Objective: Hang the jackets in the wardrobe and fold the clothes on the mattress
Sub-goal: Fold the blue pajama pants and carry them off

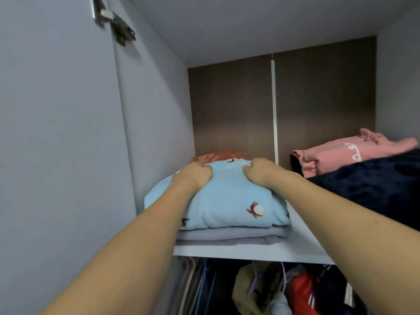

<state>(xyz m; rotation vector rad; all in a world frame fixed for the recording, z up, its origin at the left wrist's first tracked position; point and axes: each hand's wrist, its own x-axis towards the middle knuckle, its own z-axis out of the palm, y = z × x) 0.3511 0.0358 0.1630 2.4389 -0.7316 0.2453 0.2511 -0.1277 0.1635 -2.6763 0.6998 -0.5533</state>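
Note:
A folded light-blue fleece garment (229,201) with small brown-and-white motifs lies on top of folded grey cloth (229,237) on the wardrobe's upper shelf (302,251). My left hand (193,176) grips the blue garment's far left part, fingers curled into the fabric. Over on the far right part, my right hand (259,172) grips it the same way. Both forearms reach up and in over the shelf edge. An orange-red cloth (220,155) shows just behind the blue garment.
A pink sweatshirt (347,153) lies on a dark navy bundle (372,185) at the shelf's right. Below the shelf hang several garments (272,289) on hangers. The wardrobe's left wall (154,123) and open door with hinge (113,21) stand close on the left.

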